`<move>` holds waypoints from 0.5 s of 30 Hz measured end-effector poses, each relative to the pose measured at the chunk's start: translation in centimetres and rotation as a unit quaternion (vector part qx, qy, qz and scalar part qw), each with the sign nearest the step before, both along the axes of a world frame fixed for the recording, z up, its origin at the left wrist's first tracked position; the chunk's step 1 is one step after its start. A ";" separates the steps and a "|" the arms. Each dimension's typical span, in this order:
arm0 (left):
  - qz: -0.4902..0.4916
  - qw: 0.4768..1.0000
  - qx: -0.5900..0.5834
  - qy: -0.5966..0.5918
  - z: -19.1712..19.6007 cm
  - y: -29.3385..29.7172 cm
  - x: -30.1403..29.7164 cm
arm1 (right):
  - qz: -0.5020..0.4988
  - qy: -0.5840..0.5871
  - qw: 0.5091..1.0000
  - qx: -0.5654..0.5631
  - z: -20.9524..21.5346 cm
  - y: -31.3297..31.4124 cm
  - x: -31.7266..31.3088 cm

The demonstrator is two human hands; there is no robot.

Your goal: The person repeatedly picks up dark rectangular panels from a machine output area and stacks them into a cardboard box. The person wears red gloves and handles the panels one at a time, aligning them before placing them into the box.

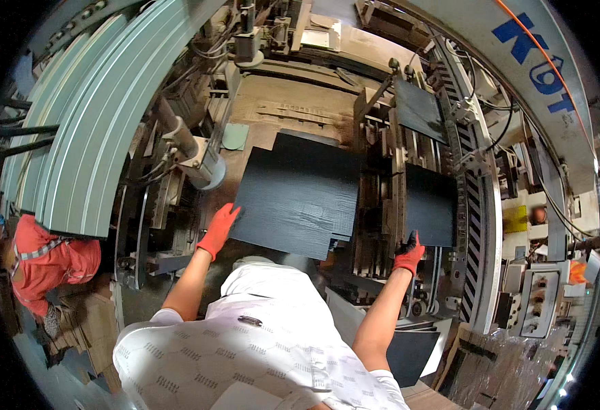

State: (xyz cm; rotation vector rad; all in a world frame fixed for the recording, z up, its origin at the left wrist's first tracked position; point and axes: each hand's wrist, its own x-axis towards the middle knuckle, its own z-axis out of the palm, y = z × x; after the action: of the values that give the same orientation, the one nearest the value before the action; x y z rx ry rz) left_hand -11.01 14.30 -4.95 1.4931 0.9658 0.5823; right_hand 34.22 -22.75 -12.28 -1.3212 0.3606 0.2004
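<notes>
Fingers (229,211) of the red-gloved left hand (218,231) touched the left edge of stacked black rectangular panels (293,195); the red-and-black-gloved right hand (410,255) met the near edge of a flat black sheet (431,208). I couldn't tell whether either gripped.

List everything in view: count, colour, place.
Overlapping panels: at least two, black, centre
Right panel: one, black, right of centre
Upper panel: one, dark, upper right
Lower panel: one, black, lower right
Ribbed housing: one, pale green, upper left
Striped strip: one, black and white, right
Control box: one, grey, far right
Machine beam: one, grey, upper right
Coworker: one, red clothing, left
Machinery: uncountable, brownish, throughout
Shirt: one, white, bottom centre
Left hand: one, red glove, overlapping panels' left edge
Right hand: one, mostly red glove, right panel's lower edge
</notes>
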 end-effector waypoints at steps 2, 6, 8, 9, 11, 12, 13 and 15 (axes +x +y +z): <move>0.007 0.998 0.050 -0.045 -1.1 0.0 -0.6 | 0.003 0.020 1.000 0.015 0.8 0.6 -0.6; -0.051 0.998 -0.047 -0.013 -1.1 0.7 0.6 | 0.028 -0.022 0.997 0.068 4.6 1.2 -4.3; -0.064 0.981 -0.180 -0.045 0.9 0.6 1.4 | 0.057 -0.008 0.990 0.128 7.4 0.5 -7.0; -0.057 0.969 -0.231 -0.066 0.8 0.3 1.4 | 0.015 -0.011 0.991 0.134 9.0 0.3 -8.4; -0.057 0.970 -0.224 -0.080 2.3 -1.2 2.5 | 0.056 -0.026 0.990 0.127 10.1 -3.3 -11.4; -0.054 0.970 -0.220 -0.084 2.7 -1.5 3.1 | 0.067 -0.040 0.990 0.113 10.5 -5.4 -13.4; -0.074 0.969 -0.220 -0.088 2.8 -1.7 4.0 | 0.065 -0.070 0.992 0.078 11.3 -6.5 -15.6; -0.109 0.964 -0.220 -0.098 3.1 -2.8 6.3 | -0.010 0.023 0.987 0.157 13.8 -8.0 -19.2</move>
State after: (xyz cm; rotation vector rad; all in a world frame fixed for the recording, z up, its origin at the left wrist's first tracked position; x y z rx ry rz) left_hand -4.71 11.51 -1.87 1.0996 0.7078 0.3206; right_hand 15.07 -30.79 1.48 -1.0038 0.3658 0.2597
